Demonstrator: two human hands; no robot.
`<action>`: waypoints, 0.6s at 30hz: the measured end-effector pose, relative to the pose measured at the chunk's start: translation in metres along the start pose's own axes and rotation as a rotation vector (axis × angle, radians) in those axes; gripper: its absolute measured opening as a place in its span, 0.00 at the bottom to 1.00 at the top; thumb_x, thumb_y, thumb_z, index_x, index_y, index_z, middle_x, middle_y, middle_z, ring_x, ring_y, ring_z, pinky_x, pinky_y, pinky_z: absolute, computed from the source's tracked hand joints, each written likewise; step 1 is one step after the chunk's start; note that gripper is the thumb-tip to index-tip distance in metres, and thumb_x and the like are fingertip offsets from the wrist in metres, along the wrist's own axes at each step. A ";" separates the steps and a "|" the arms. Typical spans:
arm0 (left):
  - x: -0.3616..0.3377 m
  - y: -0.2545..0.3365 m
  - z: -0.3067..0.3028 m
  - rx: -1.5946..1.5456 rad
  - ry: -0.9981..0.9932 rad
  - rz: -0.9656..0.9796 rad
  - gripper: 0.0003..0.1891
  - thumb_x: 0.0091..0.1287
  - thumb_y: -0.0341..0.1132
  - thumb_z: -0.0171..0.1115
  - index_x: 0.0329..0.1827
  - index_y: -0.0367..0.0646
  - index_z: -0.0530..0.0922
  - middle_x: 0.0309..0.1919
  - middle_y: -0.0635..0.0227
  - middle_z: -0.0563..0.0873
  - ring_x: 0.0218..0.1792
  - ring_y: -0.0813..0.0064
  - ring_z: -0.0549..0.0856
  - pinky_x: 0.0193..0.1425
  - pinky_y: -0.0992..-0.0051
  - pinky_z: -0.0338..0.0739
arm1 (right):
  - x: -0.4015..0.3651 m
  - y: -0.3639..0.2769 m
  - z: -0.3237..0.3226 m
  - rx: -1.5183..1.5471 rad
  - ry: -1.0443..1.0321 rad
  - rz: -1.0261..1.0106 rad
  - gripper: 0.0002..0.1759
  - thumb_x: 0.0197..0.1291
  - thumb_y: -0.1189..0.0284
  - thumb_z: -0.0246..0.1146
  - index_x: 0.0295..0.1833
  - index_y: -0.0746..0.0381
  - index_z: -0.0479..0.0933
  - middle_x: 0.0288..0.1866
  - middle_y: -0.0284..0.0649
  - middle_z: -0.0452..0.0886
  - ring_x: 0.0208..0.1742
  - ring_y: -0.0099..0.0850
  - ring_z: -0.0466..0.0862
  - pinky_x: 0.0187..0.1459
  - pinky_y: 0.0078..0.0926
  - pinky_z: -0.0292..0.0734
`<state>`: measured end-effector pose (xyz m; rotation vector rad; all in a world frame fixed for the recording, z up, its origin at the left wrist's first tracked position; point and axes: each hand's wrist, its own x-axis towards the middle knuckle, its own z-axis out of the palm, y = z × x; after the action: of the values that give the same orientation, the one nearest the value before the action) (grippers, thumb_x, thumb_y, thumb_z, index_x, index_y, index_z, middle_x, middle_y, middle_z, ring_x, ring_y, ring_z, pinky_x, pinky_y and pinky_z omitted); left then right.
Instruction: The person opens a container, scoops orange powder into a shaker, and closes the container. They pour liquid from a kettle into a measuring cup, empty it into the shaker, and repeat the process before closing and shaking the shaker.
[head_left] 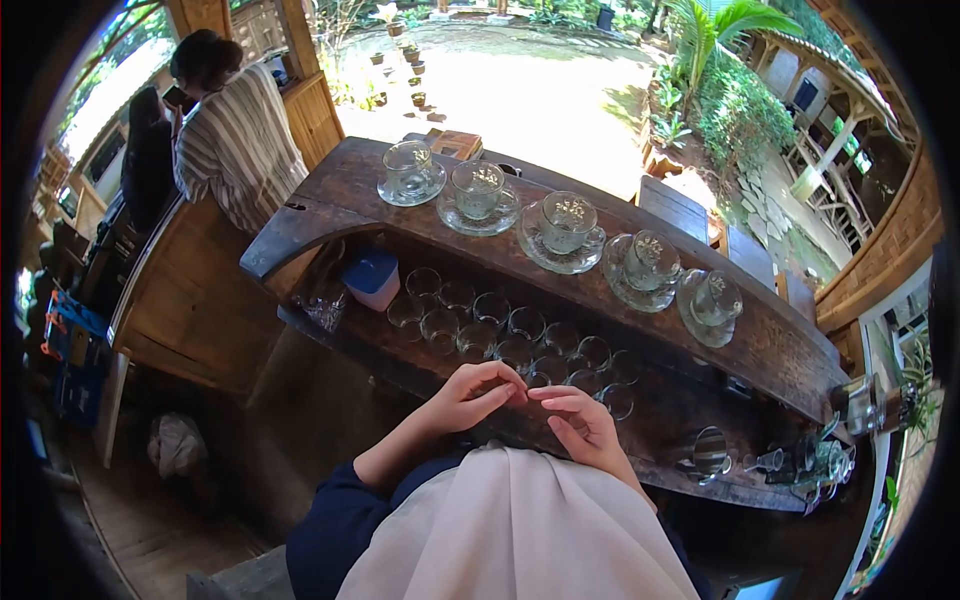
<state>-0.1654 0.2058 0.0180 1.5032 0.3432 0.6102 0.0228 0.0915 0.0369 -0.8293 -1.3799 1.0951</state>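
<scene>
My left hand point(478, 396) is held in front of the lower shelf, its fingers curled and the thumb close to the fingertips, with nothing visible in them. Beside it, my right hand point(583, 424) has its fingers stretched forward and its thumb apart, holding nothing. The fingertips of both hands come close together. Just beyond them, several clear glasses point(476, 341) stand in rows on the lower shelf, partly covered by my hands. Along the upper counter, glass cups on saucers stand in a line, among them a middle cup point(567, 222) and a far-left cup point(408, 168).
A blue-lidded container point(371, 278) sits left of the glasses. More glassware point(826, 464) stands at the right end, near a lone glass point(710, 450). A person in a striped shirt point(240, 145) stands at the left counter point(200, 290). The dark wooden counter point(345, 190) has a raised edge.
</scene>
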 end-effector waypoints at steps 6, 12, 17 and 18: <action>-0.004 -0.004 0.009 -0.052 0.028 0.003 0.06 0.70 0.25 0.50 0.43 0.34 0.77 0.37 0.64 0.84 0.42 0.77 0.83 0.50 0.78 0.76 | -0.001 0.009 -0.014 -0.027 -0.067 0.019 0.17 0.62 0.87 0.54 0.56 0.65 0.74 0.61 0.45 0.73 0.61 0.32 0.75 0.59 0.25 0.71; -0.006 0.003 -0.006 -0.066 0.097 0.018 0.08 0.73 0.30 0.51 0.44 0.36 0.77 0.36 0.66 0.84 0.40 0.79 0.82 0.48 0.78 0.76 | 0.013 0.012 -0.012 -0.065 -0.069 -0.037 0.17 0.61 0.88 0.54 0.56 0.66 0.74 0.58 0.46 0.75 0.58 0.32 0.78 0.56 0.24 0.73; -0.006 0.018 -0.058 -0.081 0.258 0.175 0.08 0.73 0.30 0.50 0.44 0.36 0.77 0.35 0.66 0.83 0.41 0.78 0.82 0.50 0.77 0.75 | 0.031 0.020 0.008 -0.015 -0.061 0.029 0.16 0.61 0.87 0.55 0.53 0.66 0.75 0.51 0.45 0.80 0.52 0.32 0.82 0.56 0.26 0.75; -0.008 0.022 -0.071 -0.040 0.285 0.233 0.08 0.73 0.30 0.50 0.44 0.35 0.77 0.35 0.65 0.83 0.41 0.78 0.82 0.50 0.76 0.74 | 0.037 0.021 0.011 -0.018 -0.061 0.029 0.16 0.61 0.87 0.55 0.53 0.66 0.75 0.51 0.45 0.80 0.52 0.32 0.82 0.56 0.26 0.75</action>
<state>-0.2157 0.2589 0.0345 1.4297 0.3740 1.0166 0.0049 0.1310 0.0303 -0.8377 -1.4341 1.1398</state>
